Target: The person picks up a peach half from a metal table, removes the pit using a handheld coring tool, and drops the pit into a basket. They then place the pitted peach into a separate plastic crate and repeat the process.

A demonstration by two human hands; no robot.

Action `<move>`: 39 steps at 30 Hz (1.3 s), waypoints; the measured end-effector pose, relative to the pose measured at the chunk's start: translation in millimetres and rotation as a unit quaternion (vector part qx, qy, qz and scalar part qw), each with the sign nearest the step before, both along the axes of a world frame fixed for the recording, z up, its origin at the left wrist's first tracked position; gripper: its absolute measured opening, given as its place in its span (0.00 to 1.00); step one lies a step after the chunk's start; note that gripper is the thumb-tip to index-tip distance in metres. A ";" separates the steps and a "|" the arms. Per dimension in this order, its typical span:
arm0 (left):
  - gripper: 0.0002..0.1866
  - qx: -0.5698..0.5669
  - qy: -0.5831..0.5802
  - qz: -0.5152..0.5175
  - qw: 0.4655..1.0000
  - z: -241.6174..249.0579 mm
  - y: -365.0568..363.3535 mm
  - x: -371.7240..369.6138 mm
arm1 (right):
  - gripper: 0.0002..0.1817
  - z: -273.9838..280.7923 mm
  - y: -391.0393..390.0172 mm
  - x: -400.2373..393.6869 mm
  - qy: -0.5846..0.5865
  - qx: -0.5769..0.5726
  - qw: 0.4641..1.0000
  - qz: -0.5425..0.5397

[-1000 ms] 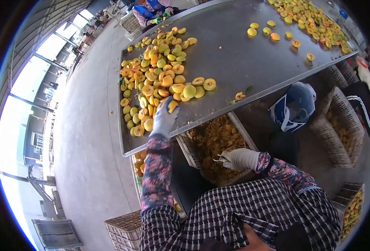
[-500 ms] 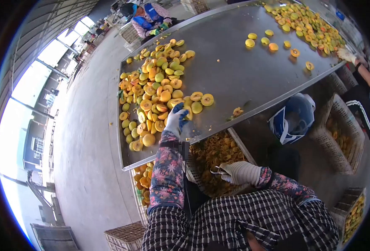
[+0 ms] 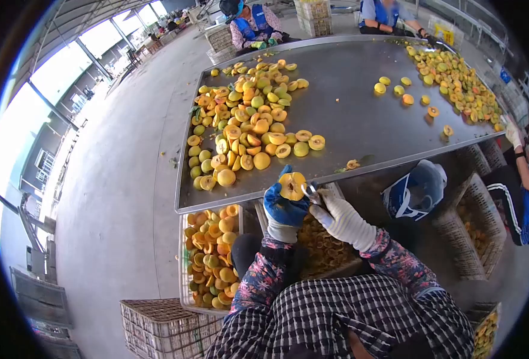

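Left hand (image 3: 283, 209) is clasping a halved peach (image 3: 292, 186), cut face up, at ten o'clock from the right hand (image 3: 341, 220), which is gripping a curved metal tool (image 3: 310, 191), its tip overlapping the peach's three o'clock edge

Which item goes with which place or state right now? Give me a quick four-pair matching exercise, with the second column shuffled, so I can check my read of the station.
Things
1. Held fruit half
2. Metal tool
3. Bucket
4. Metal table

Places or states
A. In the right hand
B. Bearing a left fruit heap and a right fruit heap
C. In the left hand
D. Blue and white

Pairs: 1-C, 2-A, 3-D, 4-B
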State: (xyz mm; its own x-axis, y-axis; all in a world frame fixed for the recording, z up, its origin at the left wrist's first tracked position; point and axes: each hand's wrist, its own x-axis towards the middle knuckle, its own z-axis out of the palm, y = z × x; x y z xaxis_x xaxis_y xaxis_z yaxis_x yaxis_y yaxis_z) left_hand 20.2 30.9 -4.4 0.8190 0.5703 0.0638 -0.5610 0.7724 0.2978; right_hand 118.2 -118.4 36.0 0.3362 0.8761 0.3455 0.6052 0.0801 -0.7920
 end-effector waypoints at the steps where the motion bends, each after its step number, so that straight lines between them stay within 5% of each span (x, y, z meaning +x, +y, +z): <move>1: 0.35 0.028 0.009 0.011 0.999 4.3 -3.6 -1.9 | 0.15 0.5 4.5 -1.8 -0.030 0.008 1.000 -0.005; 8: 0.36 0.155 0.062 0.126 0.978 28.8 -20.5 -6.3 | 0.17 10.6 10.7 -18.7 -0.119 -0.008 0.992 -0.038; 11: 0.27 0.494 0.220 0.283 0.793 38.8 -29.2 -13.8 | 0.15 2.1 12.1 -26.1 -0.075 -0.015 0.997 -0.031; 14: 0.19 0.292 0.111 0.237 0.920 37.1 -34.1 -7.0 | 0.15 -1.7 13.7 -32.1 -0.073 0.027 0.996 -0.037; 23: 0.13 0.040 0.043 0.121 0.991 21.9 -26.6 -10.6 | 0.18 6.5 7.8 -33.2 -0.190 -0.047 0.980 -0.026; 26: 0.12 0.357 0.202 0.185 0.893 25.0 -23.7 -22.5 | 0.18 0.5 5.8 -26.4 -0.206 -0.056 0.977 0.015; 27: 0.11 0.467 0.246 0.209 0.823 27.1 -20.8 -27.4 | 0.19 2.7 4.2 -25.0 -0.209 -0.084 0.974 0.023; 29: 0.09 0.702 0.309 0.231 0.598 33.5 -7.0 -37.3 | 0.21 -5.3 2.5 -19.4 -0.202 -0.095 0.974 0.050; 32: 0.10 0.584 0.281 0.223 0.729 -17.9 4.5 -28.0 | 0.22 -28.1 6.7 -8.0 -0.171 -0.054 0.979 0.095; 36: 0.10 0.531 0.324 0.262 0.738 14.7 -9.6 -23.7 | 0.22 2.9 5.3 -9.5 -0.187 -0.070 0.978 0.066; 39: 0.10 0.182 0.242 0.113 0.946 22.9 -7.6 -17.0 | 0.22 -5.1 5.9 -15.1 -0.195 -0.096 0.976 0.033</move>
